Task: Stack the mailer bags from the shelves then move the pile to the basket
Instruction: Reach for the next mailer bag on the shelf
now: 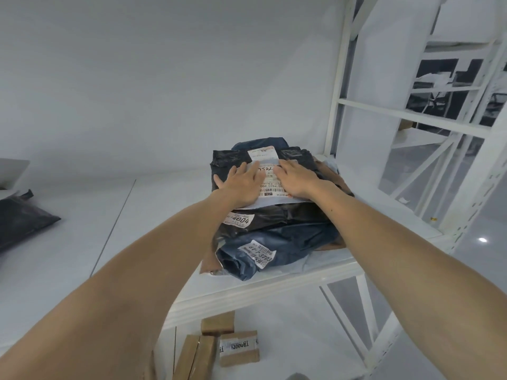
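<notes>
Head view: a pile (277,219) of mailer bags sits on the white shelf (247,287), towards its right end beside the upright frame. A grey-white bag (270,185) with a printed label lies on top, over black bags, with a dark blue bag (290,242) lowest at the front. The left hand (242,185) and the right hand (295,182) both lie flat on the top bag, fingers straight and spread, pressing it down; neither hand grasps anything. Another black bag (23,216) lies well apart at the far left of the same shelf. Brown boxes (238,348) stand on the level below. No basket is in view.

The step in hand looks like stacking: the top bag is being settled and squared on the pile. The far bag probably still has to join it. After that, the next move calls for sliding both hands under or round the whole pile, since the slick bags could slip sideways when lifted.
</notes>
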